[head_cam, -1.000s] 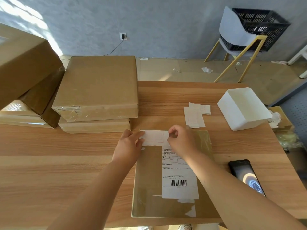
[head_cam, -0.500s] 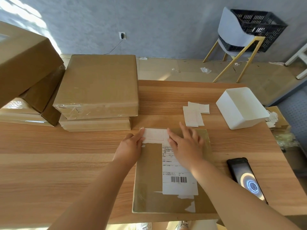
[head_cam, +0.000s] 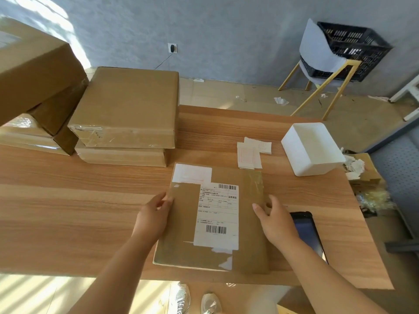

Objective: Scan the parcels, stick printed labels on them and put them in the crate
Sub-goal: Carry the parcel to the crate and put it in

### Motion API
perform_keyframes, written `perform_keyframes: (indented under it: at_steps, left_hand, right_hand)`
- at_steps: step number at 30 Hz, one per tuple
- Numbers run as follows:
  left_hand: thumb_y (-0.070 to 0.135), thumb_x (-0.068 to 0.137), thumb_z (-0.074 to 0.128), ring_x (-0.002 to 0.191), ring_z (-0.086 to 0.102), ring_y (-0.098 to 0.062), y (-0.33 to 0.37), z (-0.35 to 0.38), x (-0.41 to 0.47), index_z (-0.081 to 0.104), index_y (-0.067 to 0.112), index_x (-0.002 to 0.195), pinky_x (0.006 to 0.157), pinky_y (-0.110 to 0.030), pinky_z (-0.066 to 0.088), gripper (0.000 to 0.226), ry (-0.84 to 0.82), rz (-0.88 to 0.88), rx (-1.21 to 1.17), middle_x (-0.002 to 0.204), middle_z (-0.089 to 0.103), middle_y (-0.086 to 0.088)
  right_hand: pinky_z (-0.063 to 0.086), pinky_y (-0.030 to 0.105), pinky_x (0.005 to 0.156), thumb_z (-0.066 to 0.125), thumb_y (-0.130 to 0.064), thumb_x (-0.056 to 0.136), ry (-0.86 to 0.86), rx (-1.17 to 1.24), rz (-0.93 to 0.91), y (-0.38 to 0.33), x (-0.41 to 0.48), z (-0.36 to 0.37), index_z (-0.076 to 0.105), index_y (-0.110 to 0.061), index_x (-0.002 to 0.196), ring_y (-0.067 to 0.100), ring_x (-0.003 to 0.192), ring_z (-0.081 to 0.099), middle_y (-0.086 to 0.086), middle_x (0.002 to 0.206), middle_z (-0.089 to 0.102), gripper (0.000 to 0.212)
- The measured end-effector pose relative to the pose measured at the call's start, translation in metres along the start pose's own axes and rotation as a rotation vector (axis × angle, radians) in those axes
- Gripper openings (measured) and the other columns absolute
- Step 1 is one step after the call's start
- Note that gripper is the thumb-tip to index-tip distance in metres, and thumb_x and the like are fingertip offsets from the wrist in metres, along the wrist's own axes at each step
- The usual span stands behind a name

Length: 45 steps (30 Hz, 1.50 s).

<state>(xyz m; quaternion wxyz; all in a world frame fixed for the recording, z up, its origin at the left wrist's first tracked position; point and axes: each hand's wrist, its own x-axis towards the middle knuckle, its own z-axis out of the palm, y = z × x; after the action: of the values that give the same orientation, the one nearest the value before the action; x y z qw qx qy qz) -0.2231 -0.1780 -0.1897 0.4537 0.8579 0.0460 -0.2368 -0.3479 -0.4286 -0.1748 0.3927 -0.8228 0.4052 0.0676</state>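
Observation:
A flat brown parcel (head_cam: 181, 234) lies on the wooden table (head_cam: 68, 211) in front of me. It carries a large shipping label (head_cam: 217, 214) with barcodes and a small white printed label (head_cam: 192, 172) stuck at its top left corner. My left hand (head_cam: 152, 216) grips the parcel's left edge. On the opposite edge, my right hand (head_cam: 274, 220) holds on with its thumb on top. The black crate (head_cam: 349, 51) sits on a chair by the far wall.
A phone (head_cam: 310, 234) lies right of the parcel, partly under my right wrist. Loose printed labels (head_cam: 249, 152) and a white bin (head_cam: 313, 148) are behind the parcel on the right. More brown parcels (head_cam: 127, 105) are stacked at the left.
Both hands left the small label at the parcel's top and moved down to its left and right edges. The label stays stuck on the parcel.

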Motion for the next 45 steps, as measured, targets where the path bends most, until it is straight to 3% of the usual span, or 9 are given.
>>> perform_keyframes:
  at_steps: [4, 8, 16, 23, 27, 30, 38, 41, 45]
  left_hand:
    - [0.039, 0.096, 0.043, 0.096, 0.057, -0.014, -0.004, 0.003, -0.024, 0.058, 0.029, 0.125, 0.076, -0.030, 0.042, 0.034, 0.017, -0.025, -0.028, 0.110, 0.065, 0.008]
    - [0.038, 0.094, 0.045, 0.094, 0.060, -0.012, -0.012, 0.000, -0.048, 0.063, 0.031, 0.116, 0.077, -0.032, 0.045, 0.029, 0.058, -0.045, -0.040, 0.105, 0.067, 0.010]
    - [0.032, 0.091, 0.055, 0.097, 0.058, -0.014, -0.046, -0.047, -0.100, 0.061, 0.023, 0.122, 0.077, -0.026, 0.041, 0.033, 0.343, -0.132, -0.294, 0.108, 0.065, 0.005]
    - [0.020, 0.091, 0.058, 0.084, 0.060, 0.003, -0.096, -0.143, -0.141, 0.062, 0.022, 0.113, 0.063, -0.011, 0.039, 0.023, 0.622, -0.139, -0.477, 0.104, 0.065, 0.007]
    - [0.016, 0.090, 0.060, 0.073, 0.063, 0.006, -0.140, -0.209, -0.160, 0.063, 0.025, 0.106, 0.064, -0.018, 0.045, 0.019, 0.749, -0.142, -0.569, 0.102, 0.067, 0.009]
    - [0.014, 0.090, 0.059, 0.068, 0.062, 0.010, -0.175, -0.258, -0.172, 0.062, 0.024, 0.105, 0.059, -0.012, 0.044, 0.018, 0.819, -0.141, -0.592, 0.100, 0.066, 0.009]
    - [0.012, 0.091, 0.058, 0.083, 0.058, 0.006, -0.269, -0.377, -0.206, 0.061, 0.019, 0.108, 0.054, -0.002, 0.039, 0.019, 1.005, -0.189, -0.616, 0.100, 0.064, 0.006]
    - [0.013, 0.091, 0.058, 0.082, 0.057, 0.005, -0.298, -0.408, -0.209, 0.062, 0.020, 0.108, 0.059, -0.007, 0.040, 0.019, 1.051, -0.219, -0.630, 0.103, 0.065, 0.005]
    - [0.014, 0.091, 0.058, 0.088, 0.061, -0.002, -0.335, -0.453, -0.199, 0.063, 0.018, 0.111, 0.065, -0.019, 0.043, 0.022, 1.094, -0.267, -0.670, 0.109, 0.066, 0.001]
  right_hand:
    - [0.050, 0.035, 0.078, 0.047, -0.049, 0.095, -0.096, 0.021, 0.020, 0.009, 0.007, 0.000, 0.057, -0.012, 0.121, 0.016, 0.090, 0.061, -0.004, 0.100, 0.065, 0.046]
    - [0.054, 0.041, 0.073, 0.044, -0.049, 0.096, -0.111, -0.049, -0.031, 0.006, 0.006, 0.001, 0.061, -0.017, 0.100, 0.019, 0.076, 0.064, -0.001, 0.084, 0.067, 0.037]
    - [0.051, 0.037, 0.083, 0.043, -0.046, 0.097, -0.169, -0.051, -0.309, -0.059, -0.019, 0.030, 0.053, -0.017, 0.128, 0.016, 0.097, 0.061, -0.007, 0.104, 0.063, 0.043]
    - [0.050, 0.037, 0.092, 0.052, -0.042, 0.094, -0.342, 0.080, -0.555, -0.156, -0.067, 0.110, 0.057, -0.024, 0.122, 0.006, 0.100, 0.059, -0.023, 0.096, 0.060, 0.033]
    - [0.055, 0.040, 0.086, 0.053, -0.047, 0.092, -0.435, 0.058, -0.637, -0.207, -0.105, 0.176, 0.064, -0.032, 0.109, 0.004, 0.096, 0.063, -0.016, 0.098, 0.069, 0.026]
    - [0.056, 0.038, 0.084, 0.054, -0.048, 0.091, -0.481, 0.050, -0.677, -0.241, -0.137, 0.226, 0.064, -0.031, 0.112, 0.005, 0.095, 0.064, -0.015, 0.099, 0.070, 0.029]
    - [0.051, 0.018, 0.062, 0.056, -0.038, 0.094, -0.685, 0.033, -0.768, -0.327, -0.229, 0.357, 0.064, -0.033, 0.100, 0.004, 0.086, 0.067, -0.013, 0.095, 0.071, 0.011]
    - [0.050, 0.016, 0.058, 0.055, -0.039, 0.094, -0.741, -0.016, -0.793, -0.356, -0.250, 0.399, 0.062, -0.031, 0.105, 0.004, 0.085, 0.066, -0.013, 0.097, 0.069, 0.015]
    - [0.057, 0.027, 0.069, 0.053, -0.051, 0.091, -0.773, -0.120, -0.855, -0.400, -0.262, 0.464, 0.060, -0.032, 0.112, 0.008, 0.091, 0.064, -0.014, 0.102, 0.066, 0.029]
